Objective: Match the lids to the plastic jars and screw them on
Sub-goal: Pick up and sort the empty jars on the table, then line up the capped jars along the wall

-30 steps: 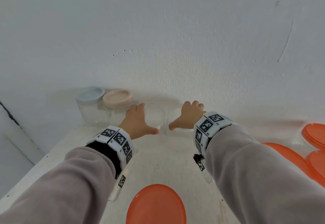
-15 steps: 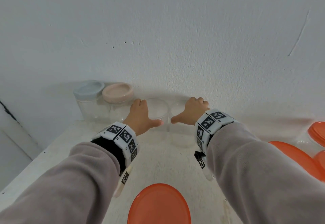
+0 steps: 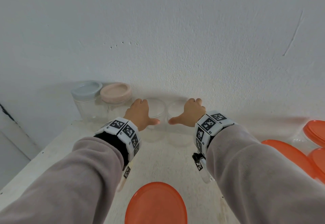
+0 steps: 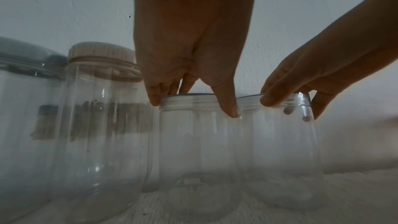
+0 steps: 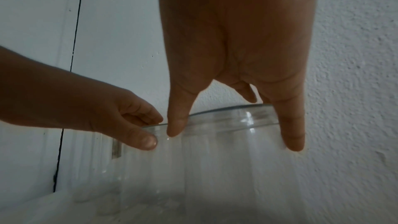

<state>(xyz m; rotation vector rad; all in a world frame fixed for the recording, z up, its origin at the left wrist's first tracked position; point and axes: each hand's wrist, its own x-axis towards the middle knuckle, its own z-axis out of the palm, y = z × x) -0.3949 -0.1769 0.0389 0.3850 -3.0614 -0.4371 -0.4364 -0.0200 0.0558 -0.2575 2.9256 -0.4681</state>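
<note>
Two clear lidless plastic jars stand side by side against the wall. My left hand [image 3: 143,113] grips the left open jar [image 3: 156,109] by its rim from above, thumb on the near side [image 4: 228,108] and fingers on the far side. In the same way my right hand [image 3: 188,113] grips the rim of the right open jar [image 3: 175,111]; the right wrist view shows the thumb and a finger [image 5: 293,135] straddling that jar [image 5: 226,168]. An orange lid [image 3: 156,204] lies flat on the table close to me.
Left of the open jars stand two closed jars, one with a pale blue lid [image 3: 86,89] and one with a pink lid [image 3: 115,91]. More orange lids [image 3: 288,155] sit at the right, one of them on a clear container [image 3: 314,132]. The white wall is directly behind the jars.
Both hands stay on the rims of the two open jars. The head view has shifted slightly; the jars have not visibly moved.
</note>
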